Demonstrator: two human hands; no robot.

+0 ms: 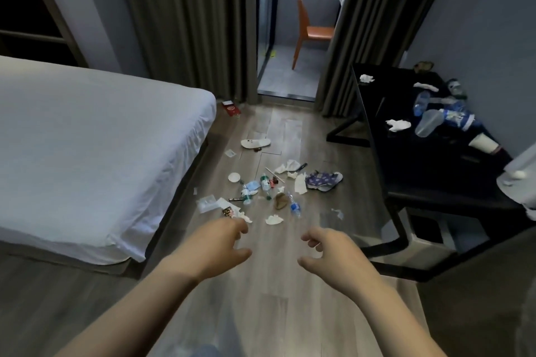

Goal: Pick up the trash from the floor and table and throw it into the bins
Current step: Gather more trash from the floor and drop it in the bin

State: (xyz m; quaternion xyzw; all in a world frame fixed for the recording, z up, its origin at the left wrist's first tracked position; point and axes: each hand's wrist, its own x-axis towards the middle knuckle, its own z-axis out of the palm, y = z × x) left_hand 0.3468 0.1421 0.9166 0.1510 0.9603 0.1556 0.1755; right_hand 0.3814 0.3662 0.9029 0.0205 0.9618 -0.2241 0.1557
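Note:
Trash lies scattered on the wooden floor ahead: a crumpled tissue (274, 220), a plastic bottle with a blue label (294, 206), a green-labelled bottle (265, 184), a white lid (234, 177), wrappers (216, 203) and a patterned slipper (324, 180). On the black table (406, 159) at the right lie crumpled tissues (398, 125), plastic bottles (421, 101), a clear cup (428, 122) and a paper cup (483, 143). My left hand (216, 246) and my right hand (333, 255) are stretched out in front of me with loosely curled fingers, holding nothing. A bin (429, 236) stands under the table.
A white bed (87, 153) fills the left side. Dark curtains frame a glass door, with an orange chair (310, 30) beyond it. A white slipper (255, 142) and a red packet (232, 109) lie farther off on the floor. The table's black legs reach onto the floor at the right.

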